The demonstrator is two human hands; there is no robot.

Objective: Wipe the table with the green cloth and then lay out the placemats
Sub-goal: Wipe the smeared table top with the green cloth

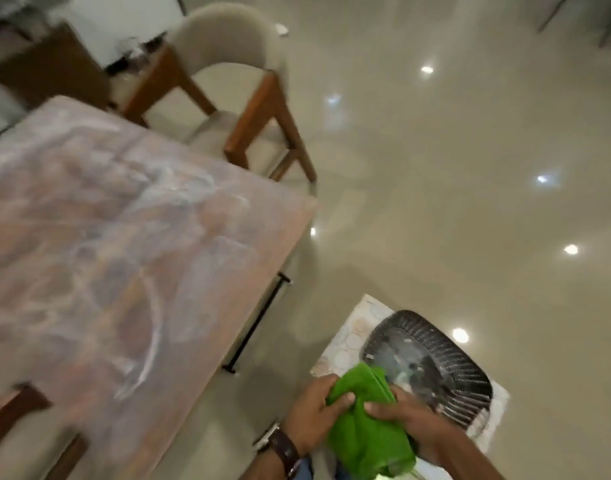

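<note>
Both my hands hold the green cloth (363, 431) at the bottom right, away from the table. My left hand (314, 407), with a brown watch on its wrist, grips the cloth's left side. My right hand (404, 415) grips its right side. Under the cloth lies a dark round ribbed placemat (435, 355) on top of a pale patterned surface (345, 341). The pinkish marble table (106, 254) fills the left half of the view, its top streaked with white veins. The view is blurred.
A beige upholstered chair (228, 81) with wooden legs stands at the table's far corner. Another wooden chair part (16, 414) shows at the lower left. Glossy beige floor (453, 185) spreads to the right. A black bar (259, 320) hangs under the table's edge.
</note>
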